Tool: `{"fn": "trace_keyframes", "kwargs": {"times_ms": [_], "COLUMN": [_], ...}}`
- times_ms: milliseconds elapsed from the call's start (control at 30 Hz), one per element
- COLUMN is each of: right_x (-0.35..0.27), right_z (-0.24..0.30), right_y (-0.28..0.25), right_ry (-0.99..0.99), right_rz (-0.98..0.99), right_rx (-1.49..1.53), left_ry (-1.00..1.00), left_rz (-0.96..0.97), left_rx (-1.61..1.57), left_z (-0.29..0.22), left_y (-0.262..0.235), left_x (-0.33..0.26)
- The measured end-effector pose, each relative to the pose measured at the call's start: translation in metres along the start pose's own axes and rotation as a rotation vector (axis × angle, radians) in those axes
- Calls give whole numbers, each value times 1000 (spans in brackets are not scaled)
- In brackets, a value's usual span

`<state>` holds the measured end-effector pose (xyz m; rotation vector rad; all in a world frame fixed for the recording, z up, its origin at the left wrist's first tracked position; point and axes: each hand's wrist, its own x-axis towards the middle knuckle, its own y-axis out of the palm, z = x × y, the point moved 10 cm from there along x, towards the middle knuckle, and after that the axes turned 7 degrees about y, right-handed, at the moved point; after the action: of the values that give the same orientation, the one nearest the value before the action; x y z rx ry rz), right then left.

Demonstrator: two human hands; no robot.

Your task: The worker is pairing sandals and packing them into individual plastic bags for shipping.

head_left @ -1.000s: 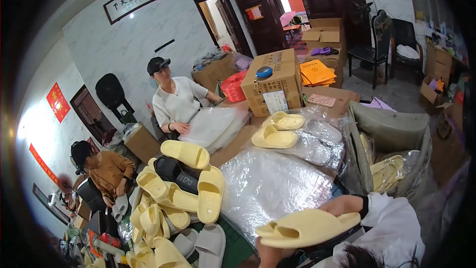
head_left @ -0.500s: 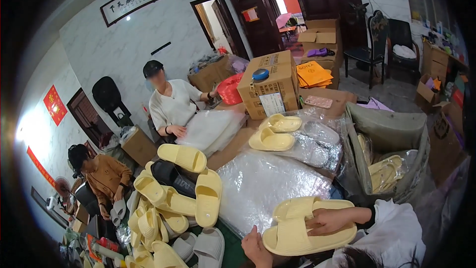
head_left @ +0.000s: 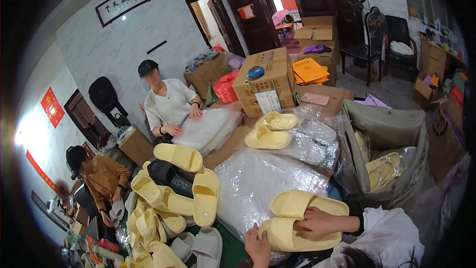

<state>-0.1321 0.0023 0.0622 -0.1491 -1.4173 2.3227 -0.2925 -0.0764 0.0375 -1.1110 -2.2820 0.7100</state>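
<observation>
A pair of pale yellow slippers (head_left: 285,233) lies side by side at the lower right, soles down and toes to the left. My right hand (head_left: 317,224) grips the pair, its curled fingers partly hidden at the nearer slipper's opening. At the toe end, my left hand (head_left: 258,246) is closed with thumb and finger at the edge of clear plastic; the exact pinch is hard to see. Beyond the slippers spreads a stack of clear plastic bags (head_left: 263,176). Left of it is a heap of yellow slippers (head_left: 206,196), with a black one and grey ones (head_left: 207,246) among them.
Bagged slippers (head_left: 270,139) lie further back, near a cardboard box (head_left: 267,87) and a phone (head_left: 315,99). An open sack (head_left: 384,119) holding bagged slippers stands at right. A person in white (head_left: 171,106) handles plastic bags across the table; another in brown (head_left: 104,181) sits left.
The yellow pair and my right hand have shifted slightly left, toward my left hand. Across the table, the person's hand has left the red bundle and now rests on the plastic bags.
</observation>
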Motion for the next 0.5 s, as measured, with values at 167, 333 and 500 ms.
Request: {"fn": "trace_keyframes", "kwargs": {"times_ms": [167,333,500], "right_x": [2,1,27], "right_z": [-1,-4,-7], "right_y": [-1,-16,-8], "right_ry": [76,124,101], "right_rz": [96,-128,-162], "right_rx": [29,-32,-73], "left_ry": [171,361,347], "left_rz": [-126,-111,-25], "left_rx": [157,259,106], "left_z": [-9,-69,-78], "left_y": [-8,4,12], "left_x": [-1,-10,-9]}}
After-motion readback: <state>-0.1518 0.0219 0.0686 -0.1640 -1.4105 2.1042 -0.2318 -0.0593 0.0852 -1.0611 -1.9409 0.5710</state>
